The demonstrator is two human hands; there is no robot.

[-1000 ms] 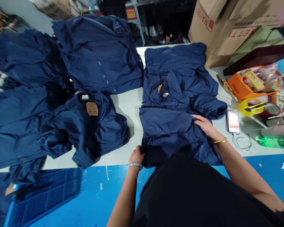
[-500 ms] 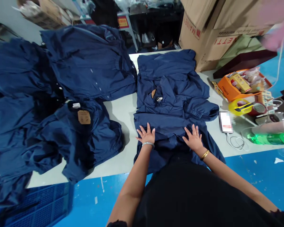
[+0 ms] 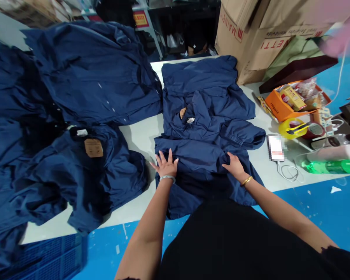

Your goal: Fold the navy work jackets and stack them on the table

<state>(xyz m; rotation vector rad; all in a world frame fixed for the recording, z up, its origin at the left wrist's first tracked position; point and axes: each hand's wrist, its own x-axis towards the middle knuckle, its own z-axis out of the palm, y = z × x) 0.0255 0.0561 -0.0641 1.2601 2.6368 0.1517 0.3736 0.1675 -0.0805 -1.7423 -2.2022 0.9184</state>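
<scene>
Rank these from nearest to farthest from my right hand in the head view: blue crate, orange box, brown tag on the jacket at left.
From your right hand:
1. Orange box, on the table's right side, beyond the hand.
2. Brown tag, to the left, past your left hand.
3. Blue crate, at lower left, below the table edge.

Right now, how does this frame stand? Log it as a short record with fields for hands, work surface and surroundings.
Left hand: palm down, fingers spread on a navy garment
Right hand: fingers curled at the same fabric; whether its grip pinches cloth is unclear
Surface: pale table
To the left: more navy garments, one showing a tan tag
To the right: orange box holding small items, white cable
Far side: cardboard box
</scene>
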